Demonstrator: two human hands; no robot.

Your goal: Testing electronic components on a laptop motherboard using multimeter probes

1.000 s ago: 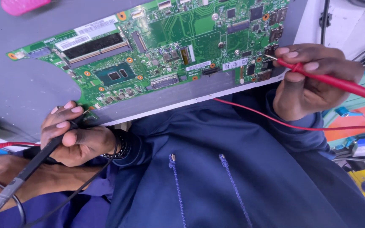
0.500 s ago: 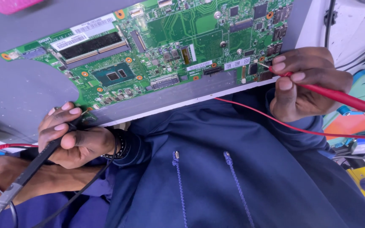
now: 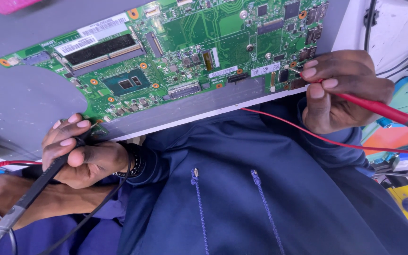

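At the near edge of the grey bench, the green board lies flat, much as it did a second ago. The right hand is closed on the red probe, whose tip has crept slightly inward and now touches the board's lower right corner (contact point small, hard to confirm). The left hand is closed on the black probe, its tip unmoved at the board's lower left edge. Both leads appear placed for a reading.

Bright, even light is falling from above, casting soft shadows under the green printed circuit board; focus is staying sharp centrally, softening slightly at the edges.
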